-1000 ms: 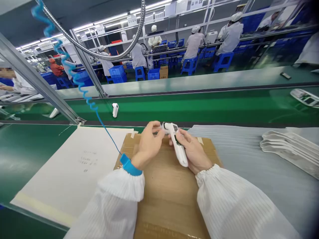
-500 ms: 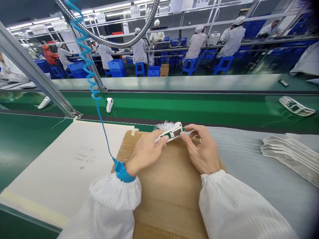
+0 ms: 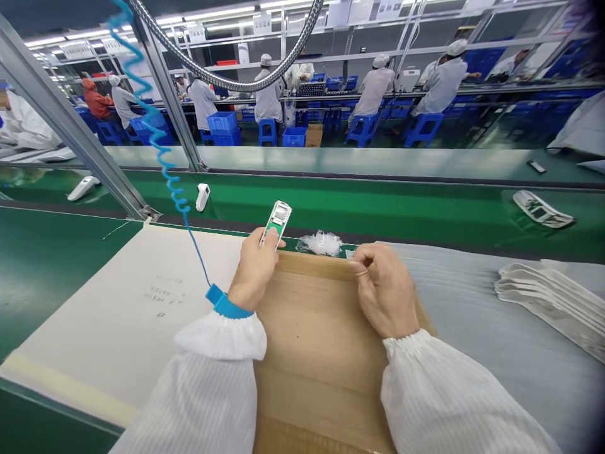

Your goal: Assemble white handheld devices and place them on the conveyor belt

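Note:
My left hand (image 3: 254, 268) grips the lower end of a white device half-shell (image 3: 276, 221) with a green circuit board showing, held out over the edge of the green conveyor belt (image 3: 378, 211). My right hand (image 3: 382, 287) rests on the brown cardboard sheet (image 3: 312, 340), its fingers pinched on a small clear film piece I can barely make out. A crumpled heap of clear film (image 3: 321, 243) lies between the hands at the cardboard's far edge. A blue wrist strap (image 3: 227, 304) with a coiled blue cord (image 3: 158, 151) is on my left wrist.
A white device (image 3: 202, 197) and another (image 3: 83, 188) lie on the belt at left; an open shell (image 3: 542, 210) lies at right. Stacked white shells (image 3: 548, 293) sit on grey foam (image 3: 472, 315). White paper (image 3: 142, 302) lies left. Metal frame post (image 3: 70, 135). Workers sit beyond.
The left hand has carried the shell up and left toward the belt, away from the right hand. The right hand let go of it and now pinches something small.

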Demonstrator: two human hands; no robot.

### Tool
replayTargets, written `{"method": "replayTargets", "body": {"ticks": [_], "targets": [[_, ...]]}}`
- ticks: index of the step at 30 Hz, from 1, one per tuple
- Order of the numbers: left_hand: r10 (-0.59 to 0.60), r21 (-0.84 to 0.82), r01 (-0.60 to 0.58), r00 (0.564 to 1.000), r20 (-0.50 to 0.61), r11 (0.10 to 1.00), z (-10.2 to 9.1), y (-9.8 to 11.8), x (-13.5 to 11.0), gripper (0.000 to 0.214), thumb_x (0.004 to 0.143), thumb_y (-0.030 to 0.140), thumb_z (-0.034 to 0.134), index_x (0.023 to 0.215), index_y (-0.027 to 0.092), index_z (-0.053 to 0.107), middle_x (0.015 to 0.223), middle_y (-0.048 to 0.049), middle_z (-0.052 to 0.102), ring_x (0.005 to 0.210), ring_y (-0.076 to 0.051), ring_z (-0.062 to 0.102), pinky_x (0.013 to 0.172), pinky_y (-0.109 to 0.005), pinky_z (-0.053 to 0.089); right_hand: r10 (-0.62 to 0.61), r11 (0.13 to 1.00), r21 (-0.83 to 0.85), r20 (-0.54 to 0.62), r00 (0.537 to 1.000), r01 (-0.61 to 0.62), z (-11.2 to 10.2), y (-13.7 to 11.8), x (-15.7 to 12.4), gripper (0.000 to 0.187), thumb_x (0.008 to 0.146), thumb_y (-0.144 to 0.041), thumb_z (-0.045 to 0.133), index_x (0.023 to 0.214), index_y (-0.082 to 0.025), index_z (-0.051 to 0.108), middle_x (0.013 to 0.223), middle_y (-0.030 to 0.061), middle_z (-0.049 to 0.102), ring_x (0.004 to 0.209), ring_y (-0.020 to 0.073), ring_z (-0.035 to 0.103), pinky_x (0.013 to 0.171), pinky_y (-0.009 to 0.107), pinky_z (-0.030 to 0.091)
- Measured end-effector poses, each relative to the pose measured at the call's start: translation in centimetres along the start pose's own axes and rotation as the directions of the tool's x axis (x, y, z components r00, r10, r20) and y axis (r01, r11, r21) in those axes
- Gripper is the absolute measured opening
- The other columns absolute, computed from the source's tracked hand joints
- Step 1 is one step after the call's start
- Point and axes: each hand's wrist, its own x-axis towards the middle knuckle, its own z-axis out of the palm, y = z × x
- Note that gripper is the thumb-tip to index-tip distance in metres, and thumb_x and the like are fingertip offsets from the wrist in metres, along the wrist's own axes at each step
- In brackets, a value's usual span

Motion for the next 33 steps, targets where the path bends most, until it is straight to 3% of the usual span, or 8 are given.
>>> {"method": "replayTargets", "body": {"ticks": [4,8,13,18,21,24,27,33], "targets": [[0.118,0.132,-0.128,0.990,0.082,0.983,0.0,0.5,-0.6,0.021,0.095,0.036,0.051,0.091,0.020,0.065,0.085,-0.0040,0.070,0.062,-0.014,0.055,0.060,-0.026,0.039,0.169,0.984,0.074,-0.062,0.984,-0.164,0.1,0.2,0.2,0.007,0.096,-0.032,0.058,0.093,-0.026,0.059,0.088,0.0037,0.064,0.074,0.0213,0.056,0.071,0.037,0.044],[0.294,0.355,-0.401,0.901,0.319,0.844,1.1,1.2,-2.6,0.023,0.095,0.030,0.053,0.108,0.027,0.071,0.097,-0.0039,0.075,0.084,-0.023,0.065,0.076,-0.032,0.043,0.052,0.997,0.070,-0.089,0.995,-0.046,-0.2,0.1,0.3,0.007,0.097,-0.032,0.057,0.099,-0.026,0.062,0.093,0.0057,0.066,0.077,0.0223,0.057,0.076,0.040,0.046],[0.337,0.412,-0.499,0.850,0.406,0.763,1.4,1.3,-3.5,0.027,0.096,0.031,0.051,0.112,0.031,0.072,0.098,-0.0046,0.075,0.089,-0.027,0.067,0.074,-0.032,0.044,0.002,1.000,0.010,-0.104,0.995,-0.001,-0.6,0.3,0.4,0.007,0.097,-0.031,0.059,0.092,-0.026,0.060,0.090,0.0048,0.066,0.078,0.0222,0.059,0.076,0.039,0.044],[0.318,0.370,-0.471,0.858,0.404,0.801,1.6,0.8,-3.5,0.024,0.093,0.031,0.055,0.107,0.030,0.074,0.092,-0.0054,0.074,0.090,-0.026,0.067,0.073,-0.031,0.045,-0.061,0.982,-0.186,-0.118,0.991,0.039,-0.5,0.6,0.2,0.015,0.098,-0.031,0.059,0.086,-0.024,0.063,0.089,0.0047,0.069,0.077,0.0206,0.059,0.074,0.037,0.038],[0.270,0.366,-0.402,0.892,0.363,0.839,1.7,0.9,-3.4,0.020,0.091,0.032,0.057,0.100,0.029,0.075,0.086,-0.0051,0.073,0.087,-0.026,0.067,0.073,-0.031,0.045,-0.076,0.958,-0.281,-0.034,0.997,0.063,-0.4,0.5,-0.1,0.024,0.100,-0.034,0.055,0.080,-0.024,0.062,0.087,0.0033,0.069,0.077,0.0199,0.059,0.072,0.037,0.032],[0.204,0.341,-0.285,0.945,0.256,0.896,1.4,1.3,-2.8,0.021,0.093,0.033,0.054,0.092,0.025,0.073,0.079,-0.0040,0.071,0.077,-0.023,0.064,0.069,-0.030,0.044,-0.009,0.989,-0.146,0.050,0.999,0.017,-0.2,-0.2,-0.3,0.026,0.101,-0.033,0.051,0.078,-0.024,0.057,0.081,0.0015,0.065,0.076,0.0194,0.058,0.073,0.037,0.033],[0.119,0.245,-0.173,0.968,0.219,0.954,1.0,1.6,-2.2,0.028,0.095,0.036,0.049,0.082,0.021,0.068,0.073,-0.0027,0.067,0.065,-0.017,0.058,0.061,-0.028,0.040,0.140,0.988,0.060,0.093,0.986,-0.145,0.1,-0.9,-0.4,0.024,0.098,-0.035,0.054,0.077,-0.024,0.056,0.079,0.0013,0.062,0.075,0.0198,0.056,0.073,0.036,0.037],[0.078,0.002,-0.087,0.906,0.415,0.996,2.1,0.8,-2.8,0.019,0.094,0.033,0.054,0.100,0.018,0.064,0.092,-0.0037,0.070,0.068,-0.012,0.059,0.067,-0.027,0.047,0.511,0.769,0.364,0.144,0.848,-0.525,0.4,-1.4,-0.4,0.026,0.089,-0.050,0.065,0.091,-0.024,0.069,0.089,0.0029,0.069,0.079,0.0200,0.060,0.075,0.035,0.044]]}}
